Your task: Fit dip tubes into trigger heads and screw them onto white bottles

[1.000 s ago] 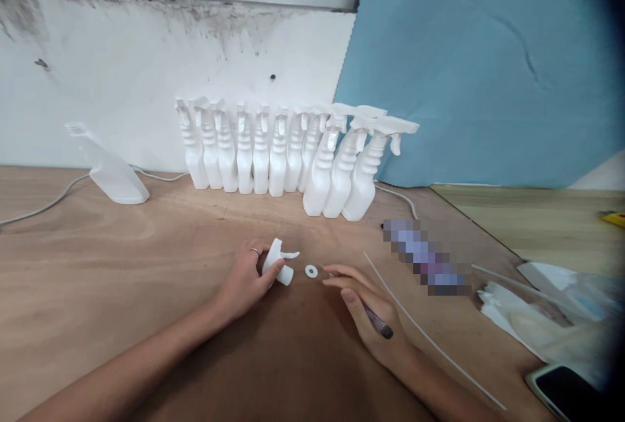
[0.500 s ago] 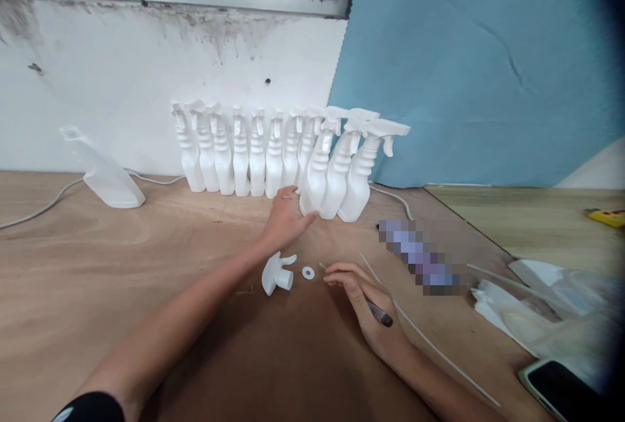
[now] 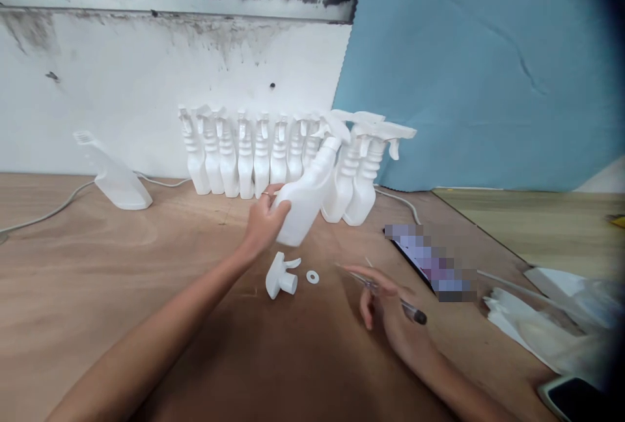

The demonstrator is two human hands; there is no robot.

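Observation:
My left hand [image 3: 263, 220] is closed around the lower body of a white spray bottle [image 3: 308, 191]. This bottle leans to the right, its base raised off the table in front of the row. In my right hand [image 3: 398, 318] is a slim pointed tool [image 3: 409, 309] with a dark end, its thin tip toward the left; I cannot tell its exact kind. A loose white trigger head [image 3: 278, 275] lies on the table between my hands, with a small white ring washer [image 3: 312, 277] just right of it. A thin straight tube shows partly behind my right hand.
Several white spray bottles [image 3: 244, 168] stand in a row along the wall. One bottle [image 3: 122, 184] without a trigger head in place stands far left by a grey cable [image 3: 53, 207]. On the right lie a blurred-out phone-like object [image 3: 430, 266], plastic bags [image 3: 527, 331] and a dark-screened phone [image 3: 576, 399].
My left hand has taken hold of a spray bottle from the row, tilting it and bringing it nearer and left. My right hand with the tool has shifted slightly right and turned.

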